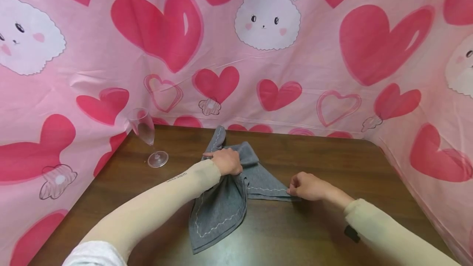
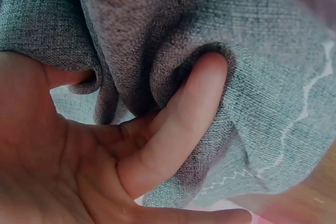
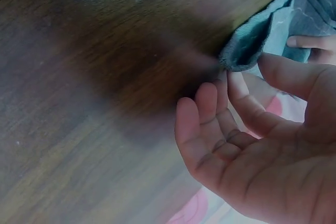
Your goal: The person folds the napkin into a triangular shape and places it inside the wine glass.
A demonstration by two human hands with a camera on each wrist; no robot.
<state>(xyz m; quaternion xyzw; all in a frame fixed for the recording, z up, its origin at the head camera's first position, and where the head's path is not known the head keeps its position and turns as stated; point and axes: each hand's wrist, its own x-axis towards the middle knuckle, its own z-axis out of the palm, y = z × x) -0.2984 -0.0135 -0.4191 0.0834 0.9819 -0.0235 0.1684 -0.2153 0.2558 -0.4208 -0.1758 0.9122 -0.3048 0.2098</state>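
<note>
The gray cloth (image 1: 219, 216) is on the brown table (image 1: 281, 233), bunched up in the middle. The left hand (image 1: 226, 161) grips that bunch, and the right hand (image 1: 309, 186) pinches the corner on the right, so cloth stretches between them. This looks like the shaping step; next probably needs a steady left hand while the right moves the corner. A clear glass (image 1: 147, 133) stands left of the cloth.

From my head, one camera faces forward and down across the table (image 1: 295, 233); each wrist camera looks closely at my fingers (image 2: 173, 124). All share the grey cloth (image 1: 221, 212); the blurry right-wrist view seemingly catches my left hand (image 1: 226, 161).
</note>
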